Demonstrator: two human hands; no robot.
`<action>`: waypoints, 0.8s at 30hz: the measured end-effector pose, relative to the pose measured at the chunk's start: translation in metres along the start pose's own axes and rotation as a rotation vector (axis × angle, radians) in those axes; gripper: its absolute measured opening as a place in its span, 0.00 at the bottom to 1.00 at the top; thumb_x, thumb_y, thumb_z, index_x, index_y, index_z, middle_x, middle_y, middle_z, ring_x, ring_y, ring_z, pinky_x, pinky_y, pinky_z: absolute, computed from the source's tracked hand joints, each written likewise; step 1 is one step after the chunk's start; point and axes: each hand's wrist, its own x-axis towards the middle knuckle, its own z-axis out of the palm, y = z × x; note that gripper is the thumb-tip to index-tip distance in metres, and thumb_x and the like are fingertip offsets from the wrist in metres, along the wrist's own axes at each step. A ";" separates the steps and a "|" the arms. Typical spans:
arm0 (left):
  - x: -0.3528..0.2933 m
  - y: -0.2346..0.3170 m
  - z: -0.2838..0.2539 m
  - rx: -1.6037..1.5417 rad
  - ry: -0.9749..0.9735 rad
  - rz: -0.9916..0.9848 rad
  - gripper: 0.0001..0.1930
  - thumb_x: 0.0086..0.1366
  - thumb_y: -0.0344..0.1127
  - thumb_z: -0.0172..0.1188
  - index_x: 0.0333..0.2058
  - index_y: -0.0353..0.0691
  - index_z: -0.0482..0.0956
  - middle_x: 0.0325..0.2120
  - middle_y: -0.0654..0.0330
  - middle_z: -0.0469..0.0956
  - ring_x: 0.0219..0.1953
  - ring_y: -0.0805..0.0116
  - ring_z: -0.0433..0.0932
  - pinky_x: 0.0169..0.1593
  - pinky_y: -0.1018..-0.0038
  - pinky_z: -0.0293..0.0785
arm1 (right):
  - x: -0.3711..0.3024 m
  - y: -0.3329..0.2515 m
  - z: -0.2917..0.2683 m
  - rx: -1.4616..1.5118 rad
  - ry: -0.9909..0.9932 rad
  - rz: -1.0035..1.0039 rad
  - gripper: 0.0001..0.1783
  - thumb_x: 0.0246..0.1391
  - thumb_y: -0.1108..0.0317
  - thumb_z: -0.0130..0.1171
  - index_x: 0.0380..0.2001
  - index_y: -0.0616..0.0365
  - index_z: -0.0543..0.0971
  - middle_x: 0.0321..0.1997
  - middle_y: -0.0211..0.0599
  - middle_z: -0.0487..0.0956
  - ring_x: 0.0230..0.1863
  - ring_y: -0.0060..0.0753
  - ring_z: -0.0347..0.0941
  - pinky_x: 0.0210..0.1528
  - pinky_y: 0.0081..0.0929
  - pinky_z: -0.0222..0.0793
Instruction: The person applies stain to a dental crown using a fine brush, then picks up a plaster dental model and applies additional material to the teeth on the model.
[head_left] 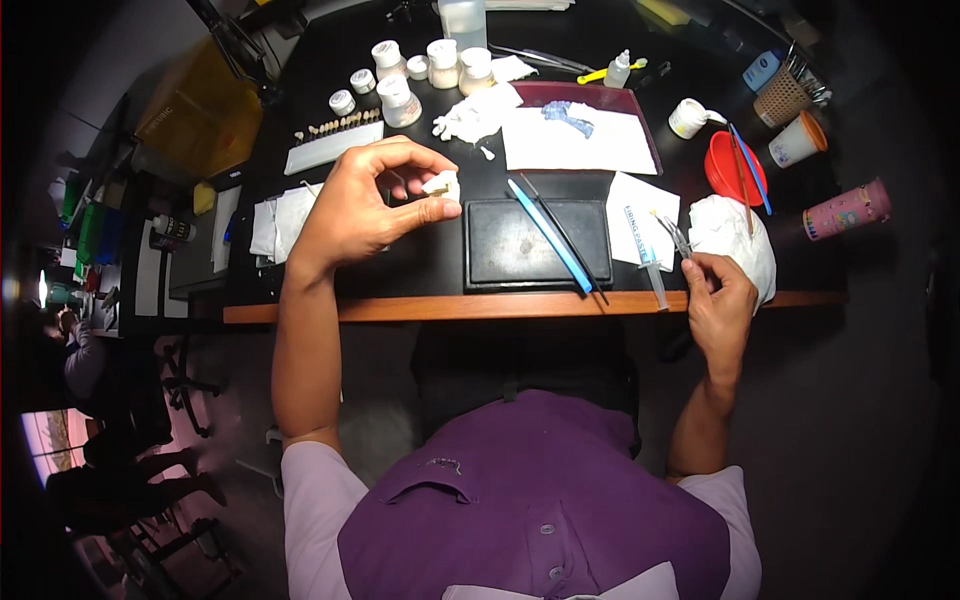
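Note:
My left hand (362, 205) is raised over the desk's left half, pinching a small off-white block, probably a piece of a dental cast (440, 186), between thumb and fingertips. Near the desk's front edge, my right hand (720, 300) grips metal tweezers (680, 238) that point up and to the left. A tiny yellowish speck shows by their tips, too small to name. Beneath the tweezers lie a white paper sheet (632, 195) and a clear syringe (653, 275). Between my hands, a blue-handled tool (550, 235) and a thin dark brush (565, 240) rest across a black rectangular tray (485, 270).
White jars (398, 102) and a tooth shade guide (335, 148) stand back left. Crumpled tissue (478, 115) and a maroon tray (642, 120) are farther back. A red bowl (728, 165) with brushes, a white cloth (728, 235) and a pink tumbler (845, 210) sit right.

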 end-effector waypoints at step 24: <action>0.041 -0.005 -0.024 -0.446 -0.270 0.099 0.24 0.48 0.42 0.83 0.41 0.34 0.88 0.36 0.60 0.83 0.39 0.73 0.77 0.52 0.72 0.72 | 0.033 -0.080 -0.005 0.057 -0.253 -0.304 0.04 0.51 0.75 0.70 0.30 0.64 0.86 0.27 0.43 0.83 0.24 0.35 0.78 0.28 0.32 0.69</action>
